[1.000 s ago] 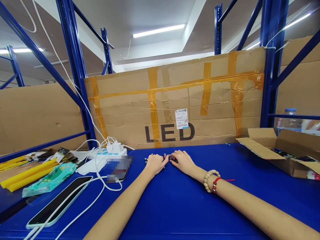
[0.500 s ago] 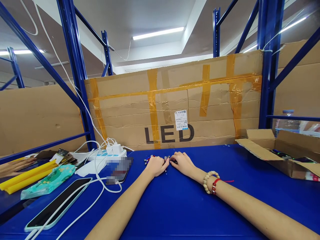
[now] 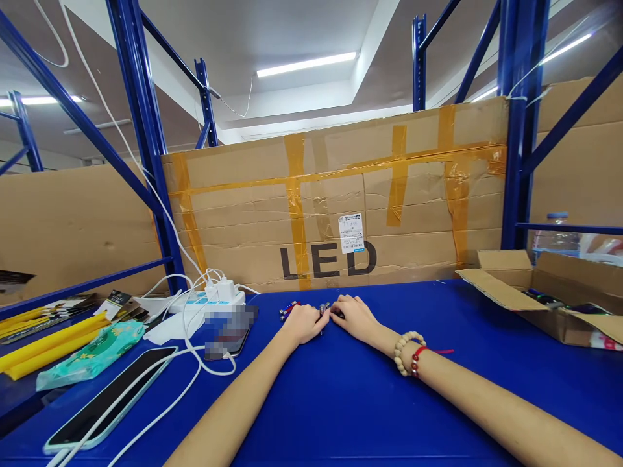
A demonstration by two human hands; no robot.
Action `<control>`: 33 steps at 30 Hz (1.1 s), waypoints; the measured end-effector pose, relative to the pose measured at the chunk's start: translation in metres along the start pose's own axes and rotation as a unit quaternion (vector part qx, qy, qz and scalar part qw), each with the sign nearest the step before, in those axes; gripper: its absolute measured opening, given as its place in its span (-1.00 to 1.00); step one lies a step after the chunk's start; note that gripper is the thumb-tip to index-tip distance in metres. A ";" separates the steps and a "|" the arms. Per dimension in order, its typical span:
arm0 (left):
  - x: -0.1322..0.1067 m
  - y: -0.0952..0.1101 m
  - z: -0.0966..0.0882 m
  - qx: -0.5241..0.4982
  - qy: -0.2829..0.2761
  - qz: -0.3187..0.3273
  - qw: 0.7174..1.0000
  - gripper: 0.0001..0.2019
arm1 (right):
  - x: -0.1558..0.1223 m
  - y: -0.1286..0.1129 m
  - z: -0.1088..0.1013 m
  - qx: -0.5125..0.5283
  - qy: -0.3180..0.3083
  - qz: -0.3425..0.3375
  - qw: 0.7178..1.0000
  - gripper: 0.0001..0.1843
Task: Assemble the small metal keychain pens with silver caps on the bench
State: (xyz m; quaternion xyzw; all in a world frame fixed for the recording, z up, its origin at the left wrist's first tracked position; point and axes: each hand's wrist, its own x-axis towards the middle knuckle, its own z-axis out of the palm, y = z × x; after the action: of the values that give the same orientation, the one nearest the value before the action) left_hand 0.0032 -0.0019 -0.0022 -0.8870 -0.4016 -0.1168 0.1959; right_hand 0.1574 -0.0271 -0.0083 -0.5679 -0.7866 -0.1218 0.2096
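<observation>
My left hand (image 3: 302, 323) rests low over the blue tabletop (image 3: 331, 402), its fingers curled and thumb pointing right. Between the fingertips of both hands is a small dark, shiny object (image 3: 324, 309), too small and too covered to name. My right hand (image 3: 354, 318), with a bead bracelet (image 3: 403, 353) and a red cord at the wrist, is closed in a pinch at the same spot. A few small red, blue and silvery pieces (image 3: 289, 310) lie just beyond my left hand, partly hidden by it.
On the left are a phone (image 3: 111, 399), a second dark phone (image 3: 243, 331), a white power strip (image 3: 224, 299) with cables, a green tissue pack (image 3: 92, 353) and yellow tubes (image 3: 53, 344). An open cardboard box (image 3: 569, 324) stands right. A cardboard sheet (image 3: 233, 227) backs the table.
The other person's hand at the far left has left the yellow items there; a dark shape now shows higher at the left edge. My hands stay nearly still.
</observation>
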 end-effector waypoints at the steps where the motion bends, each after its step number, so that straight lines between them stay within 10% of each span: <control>1: 0.000 0.000 0.000 -0.001 0.000 0.000 1.000 -0.46 | 0.000 0.000 0.000 0.000 0.000 0.000 1.000 -0.79; 33: -0.001 -0.001 0.002 -0.001 0.025 0.013 1.000 -0.51 | -0.001 -0.001 -0.002 0.005 0.000 -0.027 1.000 -0.82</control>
State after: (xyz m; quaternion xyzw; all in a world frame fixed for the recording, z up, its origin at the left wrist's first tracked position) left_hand 0.0020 -0.0009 -0.0039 -0.8893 -0.3846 -0.1367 0.2061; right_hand 0.1569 -0.0286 -0.0071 -0.5456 -0.8021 -0.1235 0.2091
